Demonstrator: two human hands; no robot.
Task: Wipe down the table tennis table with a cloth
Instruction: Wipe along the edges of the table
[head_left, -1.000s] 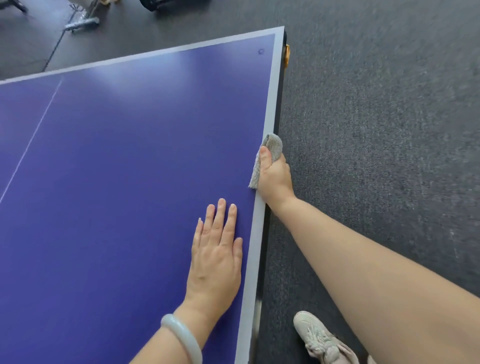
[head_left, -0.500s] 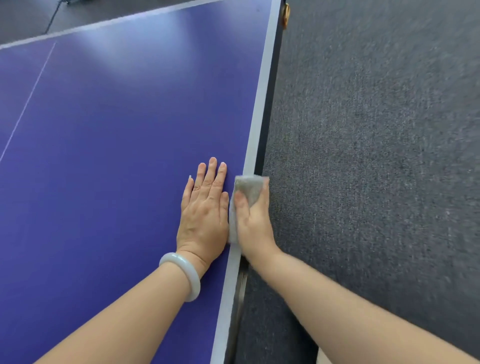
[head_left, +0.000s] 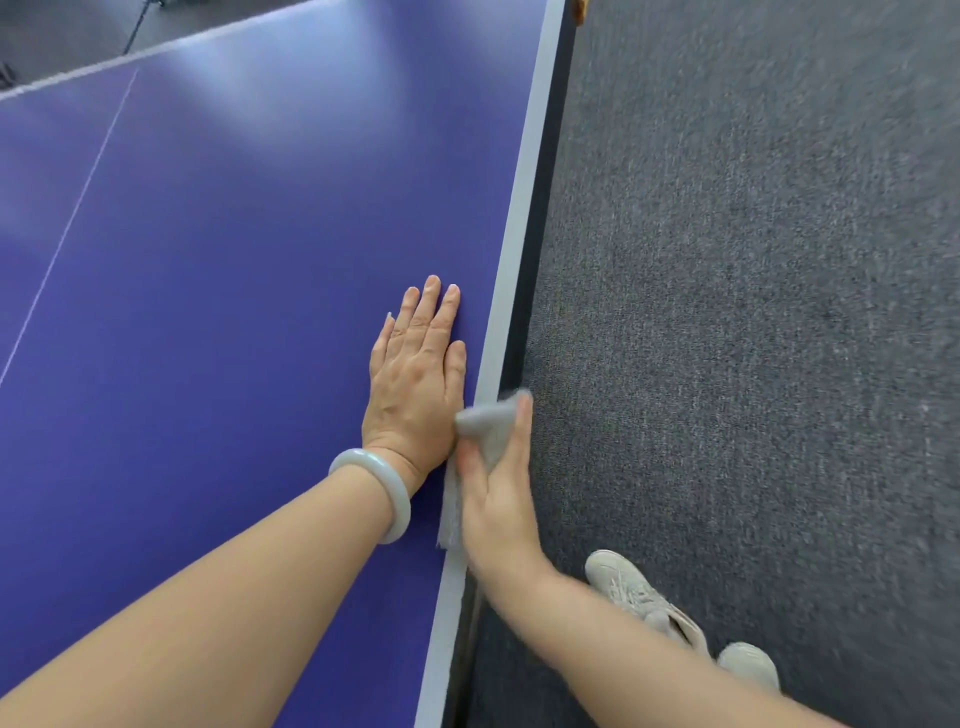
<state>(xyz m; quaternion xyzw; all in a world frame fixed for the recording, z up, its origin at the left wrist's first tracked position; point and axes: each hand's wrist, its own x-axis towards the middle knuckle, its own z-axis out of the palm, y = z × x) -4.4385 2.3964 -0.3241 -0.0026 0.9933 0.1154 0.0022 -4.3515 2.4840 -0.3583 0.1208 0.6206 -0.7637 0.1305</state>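
The blue table tennis table (head_left: 218, 291) fills the left of the view, with a pale border strip along its right side edge. My left hand (head_left: 415, 379) lies flat on the top with straight fingers, just inside that edge; a pale bangle sits on its wrist. My right hand (head_left: 498, 493) grips a folded grey cloth (head_left: 483, 426) and presses it over the side edge, right beside my left hand. Part of the cloth hangs below my thumb along the border strip.
Dark grey carpet (head_left: 753, 312) covers the floor to the right of the table. My light shoes (head_left: 649, 603) stand on it near the table's edge. A thin white centre line (head_left: 78, 208) crosses the table top at the left.
My right hand has slid the cloth back toward me along the side edge, from ahead of my left hand to beside its wrist. The left hand stays flat on the top.
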